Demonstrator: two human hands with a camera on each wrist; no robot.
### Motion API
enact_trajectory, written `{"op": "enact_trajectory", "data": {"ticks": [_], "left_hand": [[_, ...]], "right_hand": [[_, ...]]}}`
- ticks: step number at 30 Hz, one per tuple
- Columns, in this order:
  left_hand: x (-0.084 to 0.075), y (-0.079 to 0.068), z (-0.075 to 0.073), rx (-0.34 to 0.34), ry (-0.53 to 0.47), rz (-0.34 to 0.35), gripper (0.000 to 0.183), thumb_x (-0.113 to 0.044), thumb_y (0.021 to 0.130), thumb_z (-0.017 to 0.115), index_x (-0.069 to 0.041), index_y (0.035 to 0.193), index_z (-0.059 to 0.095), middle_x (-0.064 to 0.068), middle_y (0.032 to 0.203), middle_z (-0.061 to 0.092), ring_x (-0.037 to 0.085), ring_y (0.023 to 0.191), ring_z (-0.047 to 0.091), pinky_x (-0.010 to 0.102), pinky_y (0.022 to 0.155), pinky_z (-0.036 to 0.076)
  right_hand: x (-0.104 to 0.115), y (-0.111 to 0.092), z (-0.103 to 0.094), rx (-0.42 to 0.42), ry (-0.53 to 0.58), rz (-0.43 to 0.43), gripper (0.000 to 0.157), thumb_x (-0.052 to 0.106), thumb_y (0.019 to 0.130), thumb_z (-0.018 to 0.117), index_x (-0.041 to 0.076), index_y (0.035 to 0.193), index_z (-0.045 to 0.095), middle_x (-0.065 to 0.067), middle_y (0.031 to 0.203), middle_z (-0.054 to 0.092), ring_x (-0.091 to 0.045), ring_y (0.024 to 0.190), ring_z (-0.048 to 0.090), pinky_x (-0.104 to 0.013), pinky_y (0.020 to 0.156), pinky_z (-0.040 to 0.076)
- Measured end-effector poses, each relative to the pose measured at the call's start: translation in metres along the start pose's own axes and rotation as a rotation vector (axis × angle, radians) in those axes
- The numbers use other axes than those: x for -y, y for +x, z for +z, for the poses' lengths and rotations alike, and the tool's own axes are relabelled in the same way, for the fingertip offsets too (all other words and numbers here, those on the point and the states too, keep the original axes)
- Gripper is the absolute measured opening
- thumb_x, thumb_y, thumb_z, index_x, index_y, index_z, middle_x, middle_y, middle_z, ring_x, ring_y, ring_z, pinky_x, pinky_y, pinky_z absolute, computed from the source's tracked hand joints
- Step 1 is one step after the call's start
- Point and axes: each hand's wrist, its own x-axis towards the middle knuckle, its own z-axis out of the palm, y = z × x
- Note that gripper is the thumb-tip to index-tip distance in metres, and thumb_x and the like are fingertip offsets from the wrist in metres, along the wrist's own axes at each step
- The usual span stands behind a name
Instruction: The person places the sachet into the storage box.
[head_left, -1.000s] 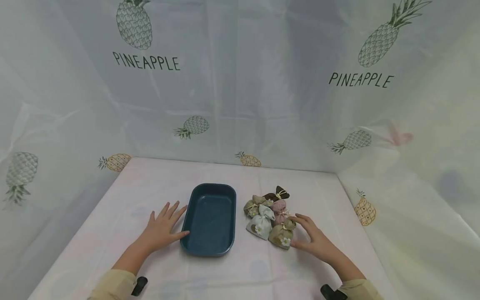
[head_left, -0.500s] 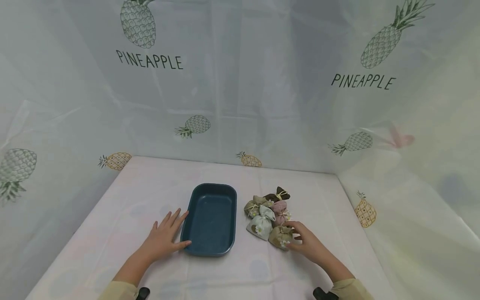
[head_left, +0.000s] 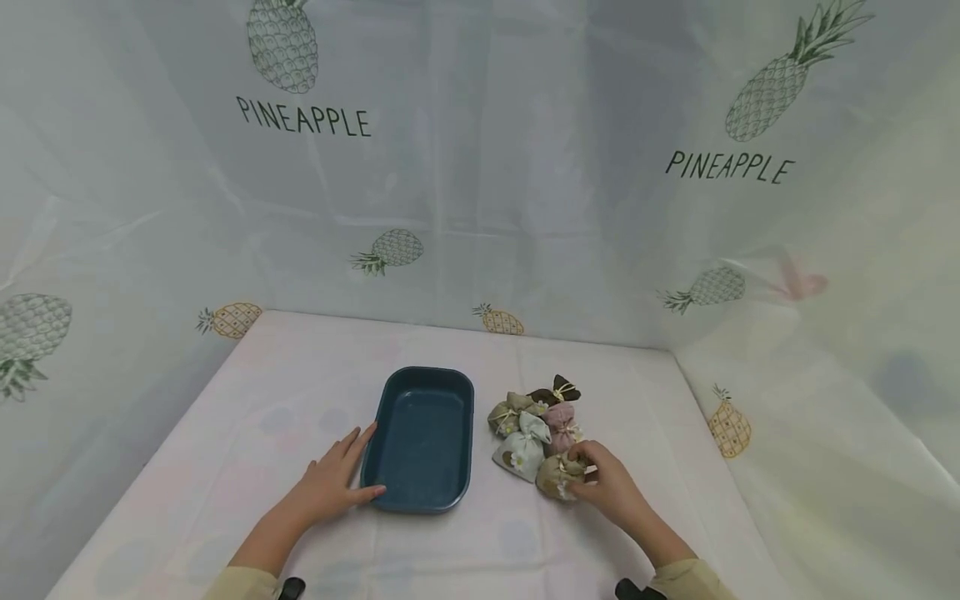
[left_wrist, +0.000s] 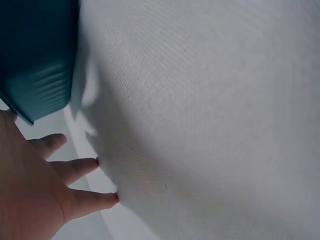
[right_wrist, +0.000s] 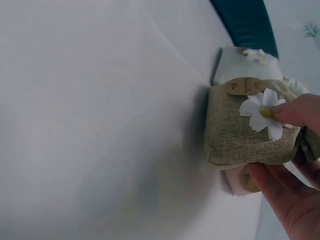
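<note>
My right hand (head_left: pixel 611 487) grips a small tan cloth sachet (right_wrist: pixel 250 130) between thumb and fingers, the thumb on its white fabric flower (right_wrist: pixel 264 112). Beside that sachet lie a white sachet (head_left: pixel 521 450), a pink one (head_left: pixel 560 421), another tan one (head_left: pixel 510 412) and a dark brown one (head_left: pixel 555 390), bunched close together. On the left, my left hand (head_left: pixel 330 479) rests with spread fingers at the near left side of a dark blue rectangular tray (head_left: pixel 420 504), its thumb over the rim. In the left wrist view, other fingertips touch the tablecloth (left_wrist: pixel 200 100).
The tray stands left of the sachets, with nothing inside it. A pineapple-printed sheet (head_left: pixel 510 167) hangs behind the table and down both sides. The tabletop (head_left: pixel 450 558) has a pale cloth with faint coloured dots.
My right hand has moved left onto the near tan sachet, its fingers and thumb closing around it. The left hand has slid slightly down along the tray's edge.
</note>
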Motion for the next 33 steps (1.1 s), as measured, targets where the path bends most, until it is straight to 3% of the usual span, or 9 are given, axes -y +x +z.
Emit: {"op": "enact_trajectory", "data": {"ticks": [6, 13, 21, 27, 33], "left_hand": [[-0.003, -0.006, -0.003, 0.012, -0.033, -0.005, 0.101, -0.067, 0.081, 0.065, -0.021, 0.157, 0.017, 0.026, 0.153, 0.027, 0.056, 0.132, 0.032, 0.082, 0.090, 0.022], [-0.006, -0.009, -0.004, 0.008, -0.047, -0.007, 0.100, -0.065, 0.082, 0.066, -0.021, 0.157, 0.016, 0.026, 0.152, 0.030, 0.057, 0.132, 0.031, 0.083, 0.091, 0.020], [-0.006, -0.011, 0.000, 0.012, -0.104, -0.015, 0.100, -0.064, 0.083, 0.066, -0.022, 0.158, 0.015, 0.025, 0.152, 0.031, 0.059, 0.134, 0.025, 0.083, 0.093, 0.015], [-0.007, -0.010, 0.002, 0.016, -0.122, -0.031, 0.100, -0.063, 0.082, 0.067, -0.023, 0.158, 0.015, 0.023, 0.152, 0.032, 0.058, 0.135, 0.022, 0.083, 0.094, 0.012], [-0.004, -0.009, 0.003, 0.020, -0.125, -0.028, 0.101, -0.066, 0.082, 0.065, -0.024, 0.158, 0.014, 0.022, 0.152, 0.033, 0.058, 0.136, 0.022, 0.083, 0.094, 0.011]], "right_hand": [[0.023, 0.006, -0.005, -0.038, 0.051, -0.003, 0.044, -0.012, 0.069, 0.080, 0.012, 0.099, 0.059, 0.003, 0.097, 0.057, -0.010, 0.086, 0.057, -0.034, 0.070, 0.057], [0.057, 0.025, -0.002, -0.054, 0.142, 0.029, 0.040, -0.009, 0.072, 0.081, 0.010, 0.101, 0.060, -0.005, 0.106, 0.059, -0.021, 0.093, 0.060, -0.038, 0.075, 0.057], [0.085, 0.060, 0.022, -0.093, 0.239, 0.038, 0.039, -0.009, 0.074, 0.080, 0.009, 0.101, 0.059, -0.005, 0.106, 0.058, -0.023, 0.094, 0.061, -0.034, 0.076, 0.056], [0.096, 0.087, 0.040, -0.090, 0.268, 0.034, 0.036, -0.002, 0.076, 0.082, 0.011, 0.103, 0.060, -0.004, 0.108, 0.060, -0.023, 0.098, 0.062, -0.031, 0.078, 0.056], [0.097, 0.115, 0.061, -0.104, 0.311, 0.068, 0.033, 0.007, 0.079, 0.082, 0.012, 0.105, 0.061, -0.004, 0.111, 0.060, -0.022, 0.096, 0.061, -0.032, 0.071, 0.054]]}}
